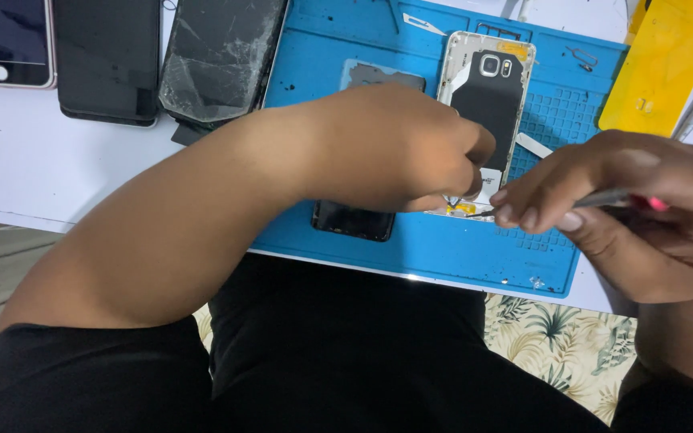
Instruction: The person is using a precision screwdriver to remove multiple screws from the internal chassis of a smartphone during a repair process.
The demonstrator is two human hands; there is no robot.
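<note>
**Tweezers at the near end of an opened phone**

Nearest the camera are dark-clothed knees, with the left forearm reaching across them. The left hand (399,148) is curled shut, fingertips pinching at the near end of the phone (487,104); what they grip is too small to tell. The right hand (627,200) is closed round thin tweezers (595,198), whose tip meets the same spot, by a small yellow part (463,208). The phone lies back-up on the blue mat (443,248) on the bench (34,168), its rear cover already off and the dark inside showing; the near-end piece is not yet free, as far as I can judge. Beside it a dark panel (354,220) rests under the left hand. Far left lie a cracked screen (218,56) and two more phones (106,56); far right, a yellow sheet (663,60).
</note>
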